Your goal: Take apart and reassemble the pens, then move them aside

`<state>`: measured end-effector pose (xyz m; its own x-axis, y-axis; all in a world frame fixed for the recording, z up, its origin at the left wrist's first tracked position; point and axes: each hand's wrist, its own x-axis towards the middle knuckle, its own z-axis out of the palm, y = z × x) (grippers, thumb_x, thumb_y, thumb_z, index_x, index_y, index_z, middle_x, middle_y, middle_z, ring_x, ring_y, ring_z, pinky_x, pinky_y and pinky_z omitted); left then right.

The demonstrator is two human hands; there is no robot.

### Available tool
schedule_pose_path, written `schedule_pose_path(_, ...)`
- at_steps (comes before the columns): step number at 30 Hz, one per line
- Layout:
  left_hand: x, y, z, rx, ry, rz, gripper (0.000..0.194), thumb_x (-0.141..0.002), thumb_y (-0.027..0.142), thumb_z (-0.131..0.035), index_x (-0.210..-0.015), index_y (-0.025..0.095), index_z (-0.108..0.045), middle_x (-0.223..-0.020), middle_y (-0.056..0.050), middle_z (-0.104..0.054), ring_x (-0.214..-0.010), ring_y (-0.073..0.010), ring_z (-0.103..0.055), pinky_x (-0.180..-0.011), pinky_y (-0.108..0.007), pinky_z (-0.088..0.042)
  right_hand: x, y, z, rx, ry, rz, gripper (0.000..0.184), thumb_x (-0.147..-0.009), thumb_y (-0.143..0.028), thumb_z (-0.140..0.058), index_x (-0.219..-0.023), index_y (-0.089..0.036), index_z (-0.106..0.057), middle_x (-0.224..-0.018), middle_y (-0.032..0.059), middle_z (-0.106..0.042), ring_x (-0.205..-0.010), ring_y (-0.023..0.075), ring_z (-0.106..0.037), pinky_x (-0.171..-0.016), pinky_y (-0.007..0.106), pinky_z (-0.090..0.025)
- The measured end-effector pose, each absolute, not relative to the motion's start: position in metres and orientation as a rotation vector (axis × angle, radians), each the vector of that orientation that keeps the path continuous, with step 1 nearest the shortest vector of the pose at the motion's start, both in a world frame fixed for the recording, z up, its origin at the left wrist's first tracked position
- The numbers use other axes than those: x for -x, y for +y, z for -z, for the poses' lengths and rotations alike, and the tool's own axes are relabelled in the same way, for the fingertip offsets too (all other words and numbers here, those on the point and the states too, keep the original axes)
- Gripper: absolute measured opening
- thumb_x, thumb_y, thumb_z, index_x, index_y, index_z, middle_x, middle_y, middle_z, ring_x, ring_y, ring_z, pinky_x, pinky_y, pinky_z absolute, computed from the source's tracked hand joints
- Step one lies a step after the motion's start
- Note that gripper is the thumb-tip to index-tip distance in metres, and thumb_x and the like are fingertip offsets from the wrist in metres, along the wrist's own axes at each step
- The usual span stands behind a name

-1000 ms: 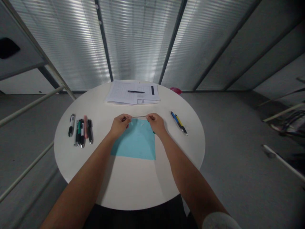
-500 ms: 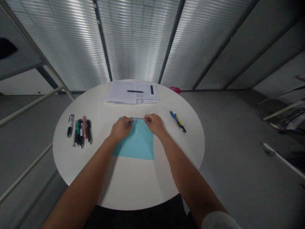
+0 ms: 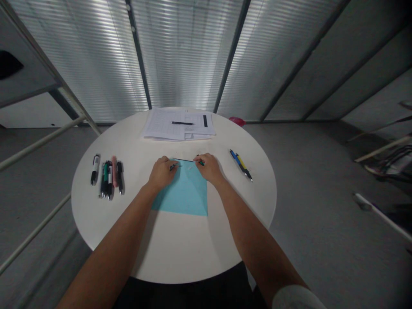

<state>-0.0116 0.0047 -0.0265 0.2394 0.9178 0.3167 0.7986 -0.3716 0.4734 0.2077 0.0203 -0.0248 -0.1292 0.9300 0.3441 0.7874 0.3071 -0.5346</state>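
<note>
My left hand (image 3: 162,172) is closed, its fingertips pinching a small dark pen part (image 3: 173,166) with a thin pointed end. Across from it, my right hand (image 3: 208,166) is closed around a dark and green pen part (image 3: 201,162), mostly hidden by the fingers. A thin dark rod like a pen refill (image 3: 184,160) runs left from my right fingertips. Both hands rest over the far part of a light-blue sheet (image 3: 183,197) on the white round table (image 3: 180,253). Small pale bits (image 3: 189,168) lie on the sheet between the hands.
Several pens (image 3: 109,178) lie in a group at the left. A blue pen (image 3: 238,161) and a yellow pen (image 3: 242,163) lie at the right. Stacked papers (image 3: 164,124) with a black pen (image 3: 183,123) on top are at the back. A metal rail (image 3: 41,141) passes left of the table.
My left hand has shifted slightly left and turned, so more of the dark part in its fingers shows. The thin rod tilts a little more. My right hand stays almost still.
</note>
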Motion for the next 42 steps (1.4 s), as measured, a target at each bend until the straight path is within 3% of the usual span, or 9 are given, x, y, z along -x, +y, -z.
schedule_pose_path(5,0.012,0.004,0.023,-2.265,1.64,-0.83,0.033,-0.086,0.03,-0.05,-0.109,0.019,-0.071,-0.089,-0.012,-0.062,-0.086,-0.0254,-0.057,-0.084,-0.038,-0.043,-0.208,0.019,0.024,1.506,-1.947,-0.29,0.019,-0.08,-0.015,-0.059,-0.091,-0.024,-0.073,-0.09,0.0038,-0.068,-0.085,0.0182,-0.06,-0.087,0.034,-0.043)
schedule_pose_path(16,0.012,0.002,0.017,-2.119,1.779,-0.888,0.011,-0.082,0.029,-0.059,-0.089,0.022,-0.064,-0.086,-0.011,-0.068,-0.085,-0.0293,-0.059,-0.082,-0.042,-0.039,-0.207,0.019,0.023,1.495,-1.942,-0.292,0.019,-0.081,-0.014,-0.058,-0.09,-0.024,-0.073,-0.09,0.0035,-0.068,-0.084,0.0174,-0.059,-0.086,0.033,-0.043)
schedule_pose_path(32,0.018,0.004,0.022,-2.067,1.883,-0.884,0.019,-0.075,0.025,-0.062,-0.093,0.024,-0.069,-0.086,-0.011,-0.067,-0.088,-0.0323,-0.058,-0.083,-0.045,-0.039,-0.208,0.02,0.024,1.461,-1.92,-0.324,0.021,-0.081,-0.013,-0.056,-0.089,-0.024,-0.073,-0.092,0.0036,-0.068,-0.088,0.0177,-0.061,-0.088,0.034,-0.044)
schedule_pose_path(37,0.017,0.002,0.015,-2.016,1.896,-0.872,0.024,-0.077,0.022,-0.057,-0.099,0.023,-0.067,-0.088,-0.01,-0.065,-0.089,-0.0298,-0.059,-0.083,-0.043,-0.04,-0.208,0.02,0.023,1.404,-1.796,-0.377,0.022,-0.081,-0.014,-0.052,-0.087,-0.023,-0.071,-0.09,0.0029,-0.064,-0.08,0.0149,-0.059,-0.083,0.031,-0.046)
schedule_pose_path(42,0.018,0.004,0.013,-1.824,1.766,-1.208,0.023,-0.075,0.019,-0.055,-0.095,0.02,-0.066,-0.083,-0.006,-0.061,-0.077,-0.02,-0.057,-0.077,-0.035,-0.044,-0.21,0.018,0.016,1.371,-1.595,-0.369,0.019,-0.079,-0.017,-0.05,-0.085,-0.02,-0.069,-0.087,0.0035,-0.063,-0.075,0.0153,-0.057,-0.078,0.029,-0.047)
